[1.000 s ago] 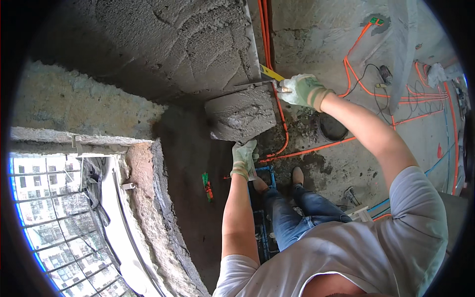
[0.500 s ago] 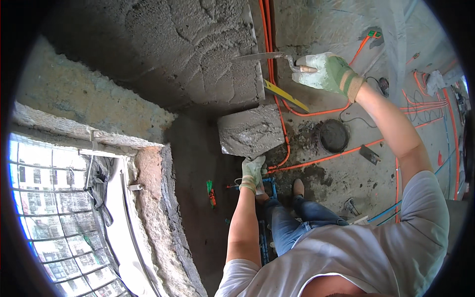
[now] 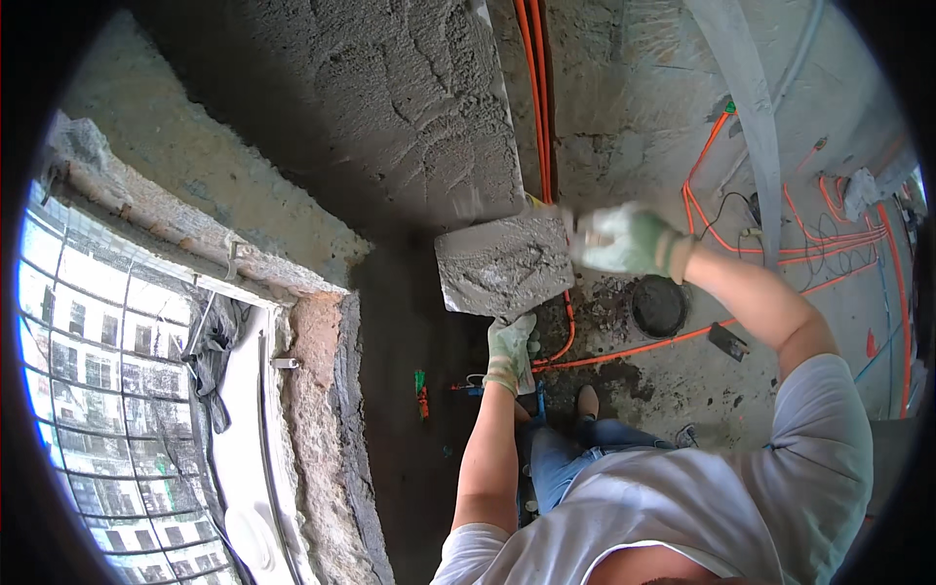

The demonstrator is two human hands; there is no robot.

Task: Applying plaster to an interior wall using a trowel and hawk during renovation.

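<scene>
In my gloved left hand (image 3: 509, 353) is the near edge of a plasterer's hawk (image 3: 458, 294), the fingers closed on it. Wet grey mortar (image 3: 507, 263) lies spread over the board. My gloved right hand (image 3: 629, 240), smeared by motion, is at the board's right edge, closed round a trowel (image 3: 573, 232). The trowel's blade is too blurred to make out against the mortar. Beyond the board rises a wall (image 3: 409, 107) coated with rough, wet mortar that ends in a straight right edge.
A round bucket (image 3: 659, 306) of grey mix stands on the floor at right, beside a dark flat tool (image 3: 727, 341). Orange conduits (image 3: 624, 349) run along floor and wall. At left is a window opening with a wire grid (image 3: 107, 390) and rough, broken edges.
My right hand has come down and slightly left with the trowel, from beside the coated wall to the hawk's right edge. The hawk has shifted only slightly in view.
</scene>
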